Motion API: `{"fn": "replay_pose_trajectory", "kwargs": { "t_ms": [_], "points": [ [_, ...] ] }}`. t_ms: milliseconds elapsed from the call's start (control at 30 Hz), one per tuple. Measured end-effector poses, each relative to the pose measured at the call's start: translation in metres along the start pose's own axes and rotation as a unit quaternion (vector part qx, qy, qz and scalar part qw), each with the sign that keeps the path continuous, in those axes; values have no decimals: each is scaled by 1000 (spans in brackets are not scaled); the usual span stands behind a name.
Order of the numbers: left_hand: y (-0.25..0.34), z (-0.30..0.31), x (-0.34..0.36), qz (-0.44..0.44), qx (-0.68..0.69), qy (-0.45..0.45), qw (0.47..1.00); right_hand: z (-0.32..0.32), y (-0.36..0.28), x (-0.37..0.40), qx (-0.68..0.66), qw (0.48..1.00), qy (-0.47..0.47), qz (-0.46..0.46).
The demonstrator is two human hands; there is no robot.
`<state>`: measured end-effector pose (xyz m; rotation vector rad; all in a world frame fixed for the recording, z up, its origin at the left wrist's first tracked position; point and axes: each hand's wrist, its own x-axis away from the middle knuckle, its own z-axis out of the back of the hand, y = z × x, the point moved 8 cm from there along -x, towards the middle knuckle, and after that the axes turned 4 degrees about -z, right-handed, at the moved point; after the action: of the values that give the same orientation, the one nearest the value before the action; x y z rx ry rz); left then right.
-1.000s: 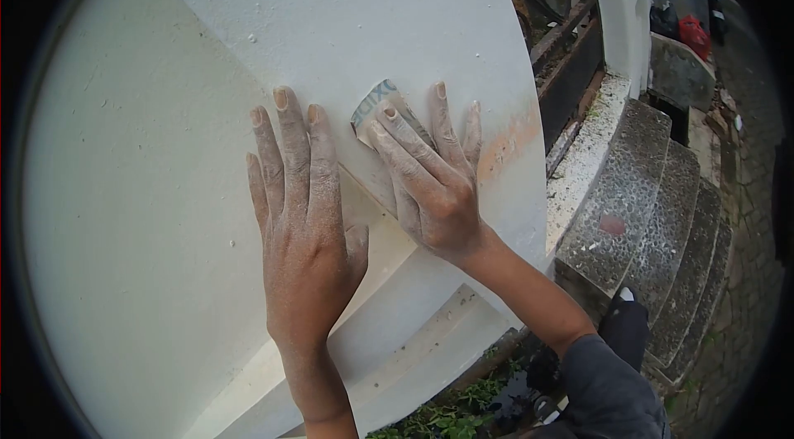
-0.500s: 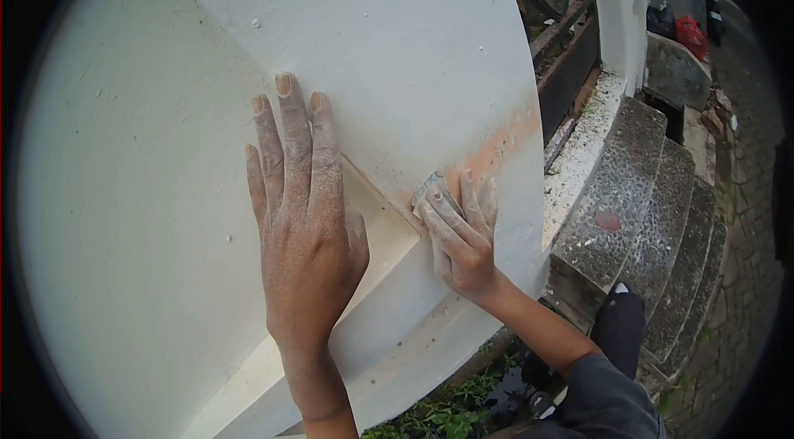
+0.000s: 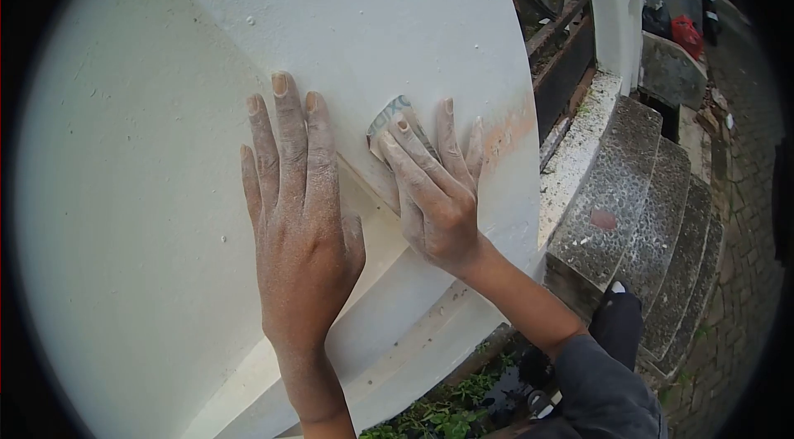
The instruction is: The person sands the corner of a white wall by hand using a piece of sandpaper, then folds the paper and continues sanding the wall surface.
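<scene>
My left hand [image 3: 302, 191], coated in pale dust, lies flat on the white painted wall [image 3: 165, 216] with its fingers stretched upward. To its right, my right hand [image 3: 438, 199] presses a piece of sandpaper [image 3: 389, 118] against the wall, close to the edge of a recessed panel. Blue-green print shows on the sandpaper's back; its grit side is hidden. The sandpaper lies under and beside the index and middle fingers, while the other fingers are spread on the wall. An orange-brown patch [image 3: 509, 131] marks the wall right of my right hand.
Stone steps [image 3: 612, 199] descend at the right, beside a dark metal gate [image 3: 562, 42]. A red plastic bag [image 3: 686, 34] sits farther back near a paved path [image 3: 740, 216]. Green plants [image 3: 451, 406] grow below the wall's lower ledge.
My right hand has slid up and left along the wall with the sandpaper, uncovering part of the wall near the orange-brown patch. My left hand stays in nearly the same place.
</scene>
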<state>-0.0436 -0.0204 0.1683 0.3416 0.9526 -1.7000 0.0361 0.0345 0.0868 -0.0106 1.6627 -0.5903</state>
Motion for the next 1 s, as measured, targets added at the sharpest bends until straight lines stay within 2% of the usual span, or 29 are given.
{"fn": "replay_pose_trajectory", "kwargs": {
  "t_ms": [67, 167, 233, 300, 400, 600, 633, 733, 800, 900, 1000],
  "points": [
    [1, 0, -1, 3, 5, 1, 1000, 3, -6, -19, -10, 1000, 18, 12],
    [1, 1, -2, -1, -3, -5, 1000, 1, 21, 52, 14, 997, -44, -63],
    [1, 2, -3, 0, -7, -2, 1000, -3, 28, 76, -2, 997, -33, -70],
    [1, 1, -2, 3, -6, -6, 1000, 2, 15, 42, 9, 998, -23, -58],
    [1, 1, -1, 2, 4, -4, 1000, 5, -13, -32, -8, 999, 22, 28],
    [0, 4, -2, 3, -20, -29, 999, -3, 19, 73, -1, 996, -55, -67],
    [-1, 6, -3, 3, -17, -21, 1000, -4, 20, 69, -4, 998, -43, -47],
    [-1, 4, -2, -2, -3, -9, 1000, -1, -12, -16, 2, 1000, 1, 6],
    [-1, 4, -1, -1, 11, 5, 1000, 1, -20, -36, -16, 1000, 20, 15],
    [-3, 5, 0, -1, 13, 15, 1000, -3, 4, 35, 18, 998, -47, -25],
    [-3, 8, 0, 7, 9, 4, 1000, -3, 13, 71, 18, 996, -59, -58]
  ]
}}
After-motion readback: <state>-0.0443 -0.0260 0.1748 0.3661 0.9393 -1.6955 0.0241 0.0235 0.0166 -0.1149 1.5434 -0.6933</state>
